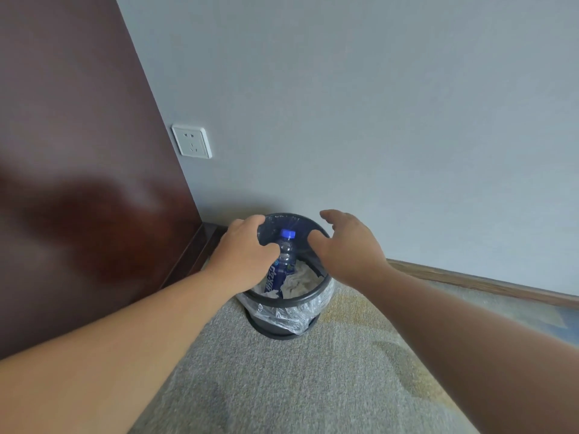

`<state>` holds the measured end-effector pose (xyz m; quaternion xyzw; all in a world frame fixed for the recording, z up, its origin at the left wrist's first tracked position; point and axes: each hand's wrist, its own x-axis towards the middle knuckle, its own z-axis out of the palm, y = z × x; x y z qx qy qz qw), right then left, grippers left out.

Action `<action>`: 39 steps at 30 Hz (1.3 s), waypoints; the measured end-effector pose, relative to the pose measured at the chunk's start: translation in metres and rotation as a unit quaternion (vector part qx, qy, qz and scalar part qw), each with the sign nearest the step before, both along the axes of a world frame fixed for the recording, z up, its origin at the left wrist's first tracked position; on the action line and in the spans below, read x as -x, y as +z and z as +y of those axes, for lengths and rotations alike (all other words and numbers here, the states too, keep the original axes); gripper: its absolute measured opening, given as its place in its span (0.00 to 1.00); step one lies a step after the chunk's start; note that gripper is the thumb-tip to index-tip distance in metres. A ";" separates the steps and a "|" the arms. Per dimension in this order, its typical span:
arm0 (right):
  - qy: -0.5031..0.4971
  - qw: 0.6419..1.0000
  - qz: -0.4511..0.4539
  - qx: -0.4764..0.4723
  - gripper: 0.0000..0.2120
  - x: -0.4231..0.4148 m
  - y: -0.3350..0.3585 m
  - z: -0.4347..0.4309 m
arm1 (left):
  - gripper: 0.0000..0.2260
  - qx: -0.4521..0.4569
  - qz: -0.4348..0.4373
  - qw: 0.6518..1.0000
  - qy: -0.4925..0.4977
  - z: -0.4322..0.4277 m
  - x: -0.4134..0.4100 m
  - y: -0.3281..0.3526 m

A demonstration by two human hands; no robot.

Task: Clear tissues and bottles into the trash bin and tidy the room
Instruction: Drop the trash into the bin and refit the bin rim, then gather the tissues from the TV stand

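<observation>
bottle (284, 260) in bin (300, 297) — cap upward

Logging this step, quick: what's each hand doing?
Left hand: on the bottle in the bin; grip can't be told.
Right hand: open, empty.

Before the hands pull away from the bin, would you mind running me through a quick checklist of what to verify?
1. Bottle inside the bin: ok; it leans in the opening, blue cap up.
2. Tissues in the bin: ok; crumpled white ones lie beside the bottle.
3. Right hand free: ok; its fingers are spread above the rim and hold nothing.
4. Left hand free: cannot tell; its fingers curl at the bottle's neck, contact unclear.
5. Liner bag seated: ok; the clear plastic is folded over the rim.
6. Carpet around the bin free of litter: ok for the part in view.
</observation>
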<state>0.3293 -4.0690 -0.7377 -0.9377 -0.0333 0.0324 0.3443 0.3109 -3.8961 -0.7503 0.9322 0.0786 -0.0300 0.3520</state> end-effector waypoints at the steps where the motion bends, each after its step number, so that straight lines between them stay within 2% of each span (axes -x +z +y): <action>1: 0.002 1.000 0.005 -0.002 0.25 0.006 0.021 -0.001 | 0.26 0.003 0.002 1.000 0.000 -0.003 0.005 0.022; 12: 0.038 0.999 -0.008 -0.029 0.26 0.063 0.293 -0.016 | 0.27 0.001 -0.008 1.000 -0.010 -0.035 0.060 0.304; 19: 0.083 0.996 -0.035 -0.019 0.25 0.089 0.449 -0.042 | 0.27 -0.056 -0.023 0.998 -0.030 -0.052 0.096 0.459; 29: 0.136 0.988 -0.079 -0.001 0.25 0.117 0.591 -0.083 | 0.27 -0.108 -0.063 0.992 0.006 -0.081 0.136 0.599; 39: 0.196 0.972 -0.129 -0.022 0.25 0.128 0.673 -0.063 | 0.27 -0.129 -0.111 0.984 0.062 -0.070 0.176 0.678</action>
